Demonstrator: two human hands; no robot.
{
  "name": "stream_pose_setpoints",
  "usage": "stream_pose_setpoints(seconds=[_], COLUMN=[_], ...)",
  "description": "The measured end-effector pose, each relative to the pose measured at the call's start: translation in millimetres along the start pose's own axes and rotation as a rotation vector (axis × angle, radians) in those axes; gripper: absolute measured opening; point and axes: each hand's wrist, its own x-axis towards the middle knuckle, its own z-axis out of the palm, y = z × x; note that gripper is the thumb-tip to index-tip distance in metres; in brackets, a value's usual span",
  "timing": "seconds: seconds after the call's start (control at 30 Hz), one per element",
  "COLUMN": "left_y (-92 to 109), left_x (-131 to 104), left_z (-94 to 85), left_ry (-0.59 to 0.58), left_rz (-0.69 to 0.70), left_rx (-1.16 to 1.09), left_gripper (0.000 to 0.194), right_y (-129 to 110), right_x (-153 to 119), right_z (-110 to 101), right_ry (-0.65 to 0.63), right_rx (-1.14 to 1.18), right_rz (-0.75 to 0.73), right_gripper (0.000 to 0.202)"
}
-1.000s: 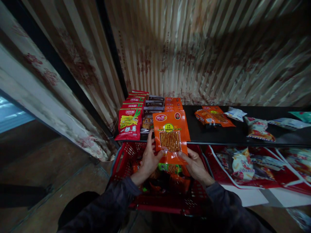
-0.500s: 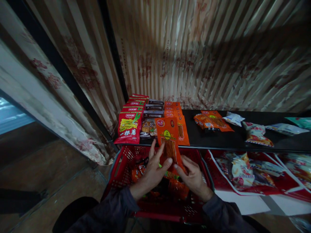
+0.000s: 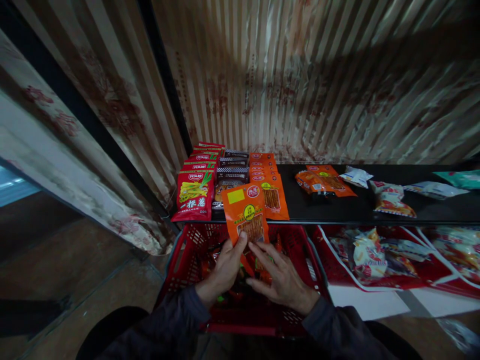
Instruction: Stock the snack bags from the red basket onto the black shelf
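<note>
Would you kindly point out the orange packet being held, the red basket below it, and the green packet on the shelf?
Orange packet (image 3: pixel 244 214): head view, middle of its printed front.
Red basket (image 3: pixel 258 330): head view, near rim.
Green packet (image 3: pixel 460 177): head view, middle of its visible part.

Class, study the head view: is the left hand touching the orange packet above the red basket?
Touching. The head view shows the left hand gripping the orange packet, its thumb overlapping the packet's lower front.

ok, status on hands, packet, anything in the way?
Left hand gripping orange packet, held above red basket. Right hand open beside it, contact unclear. Packet partly hides dark packets on shelf.
</note>
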Motion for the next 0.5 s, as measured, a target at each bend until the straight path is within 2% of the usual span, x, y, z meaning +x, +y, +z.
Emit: stream_pose_setpoints(seconds=[0.1,0.2,0.27,0.33,0.43,0.5], left_y=[6.4,9.3,8.4,6.2,2.7,0.6], left_x=[5.1,6.7,6.5,5.6,3.0,1.0], left_z=[0.1,0.1,-0.5,-1.0,-1.3,-1.3], left_ry=[0.025,0.008,-0.025,-0.07,-0.149,-0.172], left_rz=[-0.098,-0.212,-0.273,-0.315,-0.371,-0.399], left_rx=[-0.156,-0.256,-0.303,-0.321,-0.305,-0.289], left_gripper=[0.053,0.052,0.051,0.05,0.048,0.046], right_y=[5.9,15.3,24.3,34.4,45.9,48.2], right_x=[5.7,14.2,18.9,21.1,21.2,22.0], right_z=[-10.1,-19.8,-23.8,-25.2,-23.9,-23.3], right_ry=[0.031,0.213,0.35,0.397,0.391,0.432], right_rx=[0.091,0.17,0.233,0.419,0.776,0.924], right_rz=[0.083,0.329,0.504,0.657,0.871,0.962], right_gripper=[0.065,0.044,0.037,0.038,0.042,0.041])
